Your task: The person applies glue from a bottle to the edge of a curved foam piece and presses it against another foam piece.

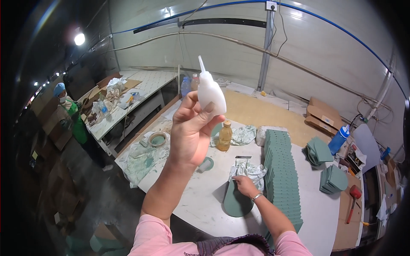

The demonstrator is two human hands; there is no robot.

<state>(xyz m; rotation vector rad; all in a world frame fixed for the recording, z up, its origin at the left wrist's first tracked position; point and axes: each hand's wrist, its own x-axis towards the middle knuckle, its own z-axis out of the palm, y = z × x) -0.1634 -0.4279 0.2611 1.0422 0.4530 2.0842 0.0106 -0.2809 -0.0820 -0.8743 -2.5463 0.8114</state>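
Observation:
My left hand (190, 132) is raised and wrapped round a small white squeeze bottle (212, 96) with a thin nozzle that points up. Down at the table (188, 222), my right hand (247, 187) grips the far end of a flat dark green piece (237, 205) with a rounded near end. Just beyond that hand lies a crumpled, green-stained cloth (252, 171). A long row of stacked green pieces (282, 179) runs along the right of my right arm.
An amber bottle (224, 137), a roll of tape (158, 139) and stained plastic sheeting (139, 164) are on the table. To the right are smaller green stacks (333, 179), a blue bottle (339, 141) and a red mallet (353, 196). A person (77, 119) stands far left beside another bench (136, 102).

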